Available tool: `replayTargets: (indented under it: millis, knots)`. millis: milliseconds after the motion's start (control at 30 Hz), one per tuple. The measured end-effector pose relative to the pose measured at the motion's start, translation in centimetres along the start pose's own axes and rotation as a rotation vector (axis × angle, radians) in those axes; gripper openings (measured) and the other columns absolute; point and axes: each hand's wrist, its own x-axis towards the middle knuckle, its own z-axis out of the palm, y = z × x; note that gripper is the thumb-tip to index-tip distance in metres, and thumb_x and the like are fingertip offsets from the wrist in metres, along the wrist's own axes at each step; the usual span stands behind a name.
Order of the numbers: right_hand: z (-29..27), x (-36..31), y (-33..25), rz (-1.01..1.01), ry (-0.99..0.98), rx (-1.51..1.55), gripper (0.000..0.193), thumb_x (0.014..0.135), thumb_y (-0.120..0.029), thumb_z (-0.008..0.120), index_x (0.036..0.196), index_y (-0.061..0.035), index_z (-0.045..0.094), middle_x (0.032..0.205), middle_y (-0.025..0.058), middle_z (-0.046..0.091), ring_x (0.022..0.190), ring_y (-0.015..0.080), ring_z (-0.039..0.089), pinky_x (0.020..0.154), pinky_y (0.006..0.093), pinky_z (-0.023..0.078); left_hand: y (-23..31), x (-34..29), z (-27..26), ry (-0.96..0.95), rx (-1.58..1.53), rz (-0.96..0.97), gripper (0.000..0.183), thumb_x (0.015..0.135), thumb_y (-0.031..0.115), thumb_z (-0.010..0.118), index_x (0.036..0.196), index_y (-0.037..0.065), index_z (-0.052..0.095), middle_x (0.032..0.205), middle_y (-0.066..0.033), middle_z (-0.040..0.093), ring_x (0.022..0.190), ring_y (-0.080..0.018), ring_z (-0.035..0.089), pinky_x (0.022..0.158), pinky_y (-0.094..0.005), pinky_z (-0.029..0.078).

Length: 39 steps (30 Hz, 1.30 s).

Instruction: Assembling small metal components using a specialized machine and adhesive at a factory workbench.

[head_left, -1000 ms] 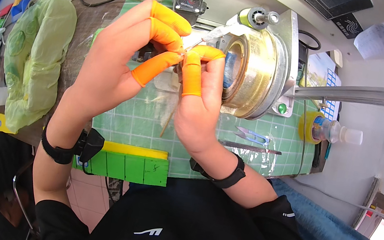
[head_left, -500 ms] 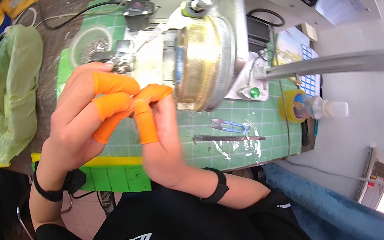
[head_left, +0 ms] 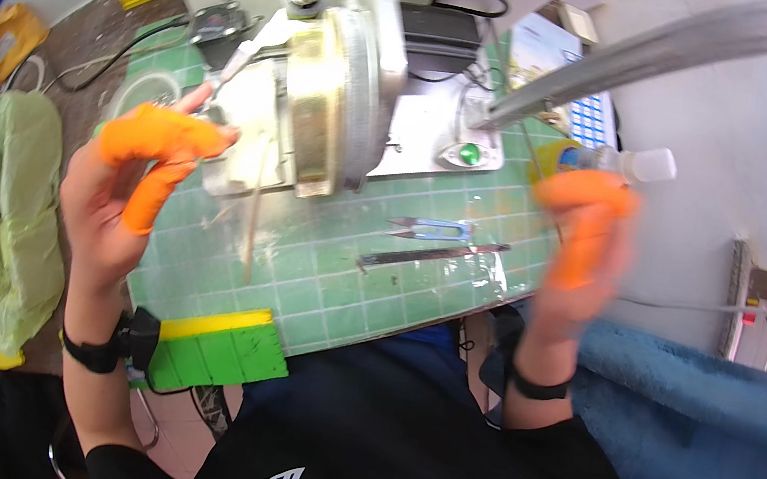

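My left hand, with orange finger covers, is beside the pale plate at the left of the machine. Its thumb and fingers are pinched together; whatever they hold, if anything, cannot be made out. Right of that plate stands a large spool wound with clear yellowish material, next to a grey disc. A thin pale strip hangs down below the plate. My right hand, also in orange covers, is smeared by motion at the mat's right edge. It is near a clear bottle with a white cap and a yellow roll.
Blue thread snips and a dark narrow tool lie on the green cutting mat. A metal bar slants across the upper right. A round tub and a green plastic bag are at left.
My hands were together in front of the machine. The right has swung far right toward the bottle; the left has shifted slightly left. The pale strip now shows, and the view has shifted.
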Motion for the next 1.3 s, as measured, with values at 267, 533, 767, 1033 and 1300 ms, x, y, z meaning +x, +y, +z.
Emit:
replayTargets:
  millis: [267, 533, 767, 1033, 1300]
  knots:
    - [-10.3, 6.6, 11.6, 0.368, 0.024, 0.017, 0.033, 0.102, -0.022, 0.062, 0.128, -0.0025, 0.064, 0.12, 0.0038, 0.066, 0.09, 0.0053, 0.051, 0.072, 0.0217, 0.039, -0.8, 0.8, -0.3, -0.082, 0.022, 0.08, 0.009, 0.091, -0.003, 0.065, 0.1, -0.001, 0.063, 0.104, -0.0163, 0.067, 0.1, -0.0284, 0.067, 0.112, -0.0664, 0.036]
    - [-8.1, 9.4, 2.1, 0.033, 0.486, 0.429, 0.044, 0.105, -0.03, 0.057, 0.135, 0.0031, 0.057, 0.118, 0.0113, 0.066, 0.094, 0.0089, 0.058, 0.073, 0.0214, 0.04, -0.8, 0.7, -0.7, -0.065, 0.092, 0.088, 0.014, 0.084, -0.005, 0.07, 0.095, -0.001, 0.064, 0.099, -0.0147, 0.065, 0.095, -0.027, 0.066, 0.108, -0.0623, 0.044]
    - [4.6, 10.3, -7.0, -0.318, -0.276, 0.791, 0.061, 0.099, -0.047, 0.061, 0.125, 0.0066, 0.05, 0.109, 0.0188, 0.06, 0.086, 0.0206, 0.063, 0.063, 0.0314, 0.056, -0.6, 0.7, -0.8, -0.033, 0.092, 0.113, 0.014, 0.082, -0.005, 0.072, 0.094, 0.0, 0.065, 0.091, -0.0134, 0.065, 0.091, -0.0268, 0.066, 0.105, -0.0609, 0.047]
    - [11.1, 8.1, -7.6, -0.355, -0.11, 0.491, 0.057, 0.101, -0.04, 0.06, 0.124, 0.0115, 0.055, 0.117, 0.0287, 0.066, 0.094, 0.0308, 0.073, 0.074, 0.0352, 0.061, -0.9, 1.2, -0.8, -0.051, 0.138, 0.217, 0.013, 0.08, -0.002, 0.074, 0.09, 0.001, 0.066, 0.089, -0.0133, 0.068, 0.088, -0.0262, 0.067, 0.101, -0.0534, 0.052]
    - [11.4, 8.2, -7.2, -0.406, -0.155, 0.474, 0.05, 0.101, -0.031, 0.061, 0.126, 0.0114, 0.053, 0.119, 0.029, 0.065, 0.1, 0.032, 0.071, 0.088, 0.0402, 0.06, -1.2, 1.1, -1.2, -0.052, 0.162, 0.264, 0.015, 0.08, 0.003, 0.078, 0.09, 0.002, 0.067, 0.092, -0.0144, 0.07, 0.086, -0.0251, 0.068, 0.082, -0.0364, 0.054]
